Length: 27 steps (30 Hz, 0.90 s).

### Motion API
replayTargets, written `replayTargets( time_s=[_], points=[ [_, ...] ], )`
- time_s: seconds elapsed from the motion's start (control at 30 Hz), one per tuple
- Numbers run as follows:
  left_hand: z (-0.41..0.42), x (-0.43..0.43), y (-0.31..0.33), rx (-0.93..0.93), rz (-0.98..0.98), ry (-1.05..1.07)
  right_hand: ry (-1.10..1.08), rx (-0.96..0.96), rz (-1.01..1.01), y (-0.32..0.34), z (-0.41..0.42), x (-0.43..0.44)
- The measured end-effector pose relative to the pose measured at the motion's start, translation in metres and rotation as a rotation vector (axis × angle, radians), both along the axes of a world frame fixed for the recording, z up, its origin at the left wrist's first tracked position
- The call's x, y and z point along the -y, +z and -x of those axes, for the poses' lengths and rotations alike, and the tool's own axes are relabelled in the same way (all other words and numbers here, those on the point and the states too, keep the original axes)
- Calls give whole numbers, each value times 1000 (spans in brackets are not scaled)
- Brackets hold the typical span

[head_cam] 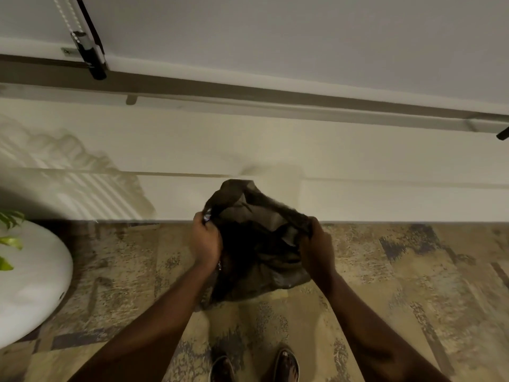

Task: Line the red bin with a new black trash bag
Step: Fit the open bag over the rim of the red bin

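A black trash bag hangs in front of me above the patterned carpet, its mouth pulled apart between my two hands. My left hand grips the bag's left edge with closed fingers. My right hand grips the right edge the same way. The bag's body sags down and bunches between my forearms. No red bin shows anywhere in the head view.
A cream wall with a skirting board rises just beyond the bag. A white round planter with green leaves stands at the left. A window blind with a beaded cord is at the top left. My feet stand on the carpet below.
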<state>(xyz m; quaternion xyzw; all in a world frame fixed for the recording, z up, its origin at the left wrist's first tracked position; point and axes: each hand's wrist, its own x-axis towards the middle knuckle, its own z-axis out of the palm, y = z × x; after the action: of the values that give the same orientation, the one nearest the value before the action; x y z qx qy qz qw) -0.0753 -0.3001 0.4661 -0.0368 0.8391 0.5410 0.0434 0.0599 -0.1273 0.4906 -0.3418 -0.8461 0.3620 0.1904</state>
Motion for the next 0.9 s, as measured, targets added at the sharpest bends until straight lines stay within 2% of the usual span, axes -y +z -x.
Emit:
replayTargets(
  time_s=[0.07,0.13,0.23,0.3,0.47,0.53,0.63,0.67,0.73,0.77,0.83,0.9],
  points=[
    [0,7,-3,-76,-37,123,-55,-96,-11,-14,-12,2],
    [-2,16,-9,-155,-21,96,-80,-90,16,-23,-19,7],
    [-1,20,-33,71,103,-4,-6,89,117,-44,-22,7],
    [3,19,-50,152,231,-3,-54,65,173,-61,-20,1],
    [24,8,-78,72,271,112,-298,34,451,-110,-6,-30],
    [22,9,-83,31,291,53,-268,14,489,-117,-15,-30],
    [30,-15,-106,-30,298,-69,-191,22,510,-142,0,-58],
    [45,-33,-134,-49,310,-76,-186,26,522,-169,22,-78],
    [57,-44,-138,-112,304,-117,-202,-6,498,-170,37,-90],
    [69,-56,-167,-110,308,-94,-228,7,495,-200,54,-105],
    [77,-65,-170,-164,270,-60,-302,-76,448,-197,64,-115],
    [82,-74,-206,-149,268,37,-355,-62,400,-225,79,-132]
  ],
)
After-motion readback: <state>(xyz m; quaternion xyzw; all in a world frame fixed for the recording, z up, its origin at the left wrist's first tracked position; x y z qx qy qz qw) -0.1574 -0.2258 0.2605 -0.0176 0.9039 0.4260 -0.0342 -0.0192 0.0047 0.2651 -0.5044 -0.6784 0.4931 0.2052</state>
